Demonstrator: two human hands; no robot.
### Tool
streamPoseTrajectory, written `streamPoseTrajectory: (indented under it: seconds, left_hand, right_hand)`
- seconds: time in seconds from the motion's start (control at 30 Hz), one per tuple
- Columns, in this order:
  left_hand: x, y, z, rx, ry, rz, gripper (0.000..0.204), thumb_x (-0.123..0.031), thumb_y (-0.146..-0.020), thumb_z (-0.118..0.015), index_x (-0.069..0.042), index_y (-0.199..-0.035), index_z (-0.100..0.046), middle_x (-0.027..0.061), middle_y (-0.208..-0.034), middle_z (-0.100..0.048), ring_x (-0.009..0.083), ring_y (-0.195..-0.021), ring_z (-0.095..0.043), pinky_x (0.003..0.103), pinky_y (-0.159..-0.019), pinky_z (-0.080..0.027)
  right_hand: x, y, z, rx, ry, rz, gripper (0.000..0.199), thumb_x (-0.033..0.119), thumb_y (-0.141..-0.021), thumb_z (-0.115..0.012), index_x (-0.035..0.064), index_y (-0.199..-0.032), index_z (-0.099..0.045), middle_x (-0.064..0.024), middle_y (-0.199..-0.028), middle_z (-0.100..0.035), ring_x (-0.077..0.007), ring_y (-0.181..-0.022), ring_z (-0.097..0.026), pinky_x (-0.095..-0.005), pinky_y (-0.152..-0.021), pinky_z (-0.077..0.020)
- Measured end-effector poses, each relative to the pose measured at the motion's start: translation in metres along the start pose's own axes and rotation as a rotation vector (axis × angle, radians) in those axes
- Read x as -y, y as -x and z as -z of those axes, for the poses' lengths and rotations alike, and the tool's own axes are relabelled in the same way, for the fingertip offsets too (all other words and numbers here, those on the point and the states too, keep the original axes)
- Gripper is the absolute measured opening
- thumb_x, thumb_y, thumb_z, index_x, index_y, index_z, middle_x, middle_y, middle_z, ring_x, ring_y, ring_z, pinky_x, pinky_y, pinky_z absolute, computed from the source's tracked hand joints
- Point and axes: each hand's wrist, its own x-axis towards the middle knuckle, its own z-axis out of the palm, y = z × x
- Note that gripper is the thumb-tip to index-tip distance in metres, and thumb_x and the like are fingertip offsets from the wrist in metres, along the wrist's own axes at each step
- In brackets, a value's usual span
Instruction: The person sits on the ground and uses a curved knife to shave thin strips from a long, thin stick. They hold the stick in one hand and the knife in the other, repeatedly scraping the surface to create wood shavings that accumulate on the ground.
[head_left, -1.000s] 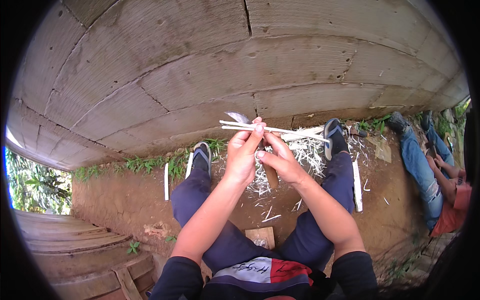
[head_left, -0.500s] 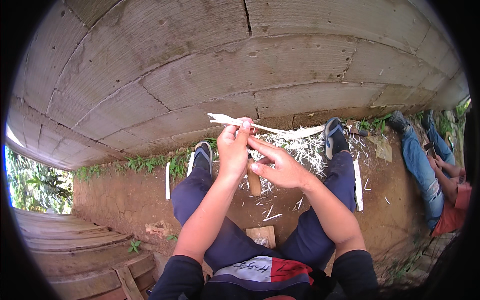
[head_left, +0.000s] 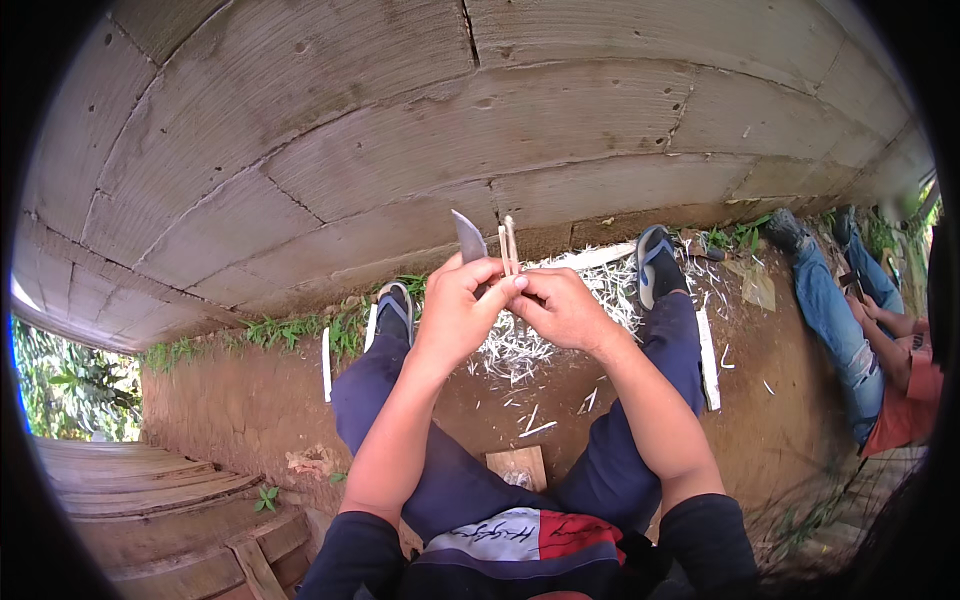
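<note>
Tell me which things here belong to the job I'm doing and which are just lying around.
In the job:
- knife, its blade showing beside your left hand
- thin pale sticks, held up between left hand and right hand

Lying about, apparently:
- pale shavings, likely waste
- pale strip beside your right leg
- small wooden board between your legs

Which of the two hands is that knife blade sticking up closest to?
The person's left hand: the curved blade rises just beyond its fingers. The right hand is farther off, beyond the thin pale sticks.
</note>
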Motion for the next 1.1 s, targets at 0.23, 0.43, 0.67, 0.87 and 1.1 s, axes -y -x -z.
streamPoseTrajectory:
  seconds: [0.23, 0.43, 0.67, 0.87, 1.1]
  left_hand:
    - [0.006, -0.004, 0.021, -0.229, 0.199, 0.084, 0.031, -0.028, -0.103, -0.057, -0.003, -0.113, -0.073, -0.0035, -0.072, -0.053, 0.0046, -0.064, -0.049, 0.024, -0.061, -0.042]
    - [0.004, 0.000, 0.030, -0.291, 0.362, 0.091, 0.036, -0.028, -0.106, -0.050, 0.001, -0.106, -0.071, -0.0050, -0.070, -0.051, 0.0032, -0.061, -0.047, 0.021, -0.057, -0.038]
    - [0.006, 0.005, 0.026, -0.298, 0.344, 0.087, 0.037, -0.029, -0.107, -0.049, 0.002, -0.102, -0.070, -0.0027, -0.074, -0.053, 0.0043, -0.062, -0.049, 0.021, -0.057, -0.039]
    - [0.012, 0.005, 0.024, -0.299, 0.393, 0.102, 0.037, -0.029, -0.106, -0.050, 0.002, -0.100, -0.069, -0.0020, -0.074, -0.053, 0.0047, -0.059, -0.050, 0.019, -0.055, -0.038]
    - [0.007, 0.003, 0.021, -0.283, 0.519, 0.086, 0.035, -0.031, -0.106, -0.052, 0.000, -0.097, -0.066, -0.0009, -0.075, -0.053, 0.0053, -0.059, -0.049, 0.019, -0.053, -0.038]
  right_hand:
    - [-0.015, -0.003, 0.053, -0.743, -0.382, -0.100, 0.035, 0.033, -0.098, -0.067, 0.0003, -0.108, -0.072, -0.0015, -0.084, -0.059, -0.0078, -0.071, -0.056, -0.0244, -0.058, -0.0464]
    - [-0.030, 0.012, 0.106, -1.045, -0.982, 0.022, 0.036, 0.028, -0.100, -0.064, 0.0023, -0.125, -0.062, 0.0023, -0.091, -0.058, -0.0076, -0.072, -0.057, -0.0222, -0.055, -0.0485]
    - [-0.033, 0.026, 0.118, -1.214, -1.003, 0.098, 0.031, 0.019, -0.101, -0.062, 0.0015, -0.126, -0.060, -0.0035, -0.094, -0.065, -0.0111, -0.079, -0.065, -0.0221, -0.061, -0.0554]
    - [-0.035, 0.034, 0.122, -1.333, -0.780, 0.142, 0.030, 0.015, -0.101, -0.061, -0.0029, -0.125, -0.060, -0.0105, -0.104, -0.067, -0.0160, -0.087, -0.069, -0.0258, -0.076, -0.0610]
    - [-0.049, 0.047, 0.127, -1.327, -0.579, -0.030, 0.031, 0.022, -0.101, -0.061, 0.0024, -0.125, -0.065, -0.0028, -0.099, -0.066, -0.0098, -0.085, -0.066, -0.0227, -0.074, -0.0579]
